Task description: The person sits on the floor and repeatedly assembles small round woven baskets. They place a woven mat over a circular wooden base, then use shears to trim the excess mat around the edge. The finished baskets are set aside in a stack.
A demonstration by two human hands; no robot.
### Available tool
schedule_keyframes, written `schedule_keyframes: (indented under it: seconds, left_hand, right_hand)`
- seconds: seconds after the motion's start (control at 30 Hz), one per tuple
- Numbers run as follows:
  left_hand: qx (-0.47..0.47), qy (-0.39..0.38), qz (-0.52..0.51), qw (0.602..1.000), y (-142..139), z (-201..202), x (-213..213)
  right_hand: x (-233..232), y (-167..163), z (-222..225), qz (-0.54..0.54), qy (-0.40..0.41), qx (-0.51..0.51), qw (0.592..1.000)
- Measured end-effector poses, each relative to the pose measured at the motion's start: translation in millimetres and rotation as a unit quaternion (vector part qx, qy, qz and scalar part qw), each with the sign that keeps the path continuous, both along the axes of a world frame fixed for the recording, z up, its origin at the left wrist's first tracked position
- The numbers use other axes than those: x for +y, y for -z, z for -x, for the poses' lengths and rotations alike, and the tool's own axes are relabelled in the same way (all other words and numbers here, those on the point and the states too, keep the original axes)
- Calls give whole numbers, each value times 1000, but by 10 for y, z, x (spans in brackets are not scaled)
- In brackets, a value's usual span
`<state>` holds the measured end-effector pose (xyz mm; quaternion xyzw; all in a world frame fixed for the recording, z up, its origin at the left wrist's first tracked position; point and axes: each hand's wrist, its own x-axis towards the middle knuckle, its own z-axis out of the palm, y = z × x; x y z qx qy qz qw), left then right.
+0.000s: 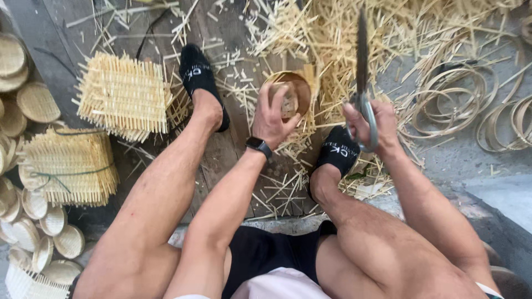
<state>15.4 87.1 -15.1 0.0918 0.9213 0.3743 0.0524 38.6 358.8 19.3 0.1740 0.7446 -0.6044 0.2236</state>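
Bamboo basket (292, 95) half-trimmed, I judge: my left fingers (275, 113) pinch its rim, right fingers (370, 123) wrap the shears (363, 66); untrimmed mats (123, 95) wait.

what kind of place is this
Probably a bamboo basket-weaving workshop: bundled woven mats, stacked round trays, bamboo hoops and offcuts litter the floor, while the left hand holds a small basket, the right hand shears.
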Motion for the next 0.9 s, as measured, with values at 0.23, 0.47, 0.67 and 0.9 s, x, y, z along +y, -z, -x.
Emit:
schedule_keyframes:
  seconds: [0.23,0.47,0.67,0.9]
  left_hand:
    - [-13,63,-39,997,110,-41,-116]
    - [-34,-16,-34,999,256,-182,37]
    - [-22,-237,-64,969,274,-173,578]
    - [4,-199,-68,978,195,-211,785]
  right_hand:
    - [-594,-80,-129,245,114,-151,951]
    - [-137,36,-60,-134,-129,-170,968]
    - [317,212,-270,-364,-209,70,905]
    - [255,484,-106,-347,-235,-194,887]
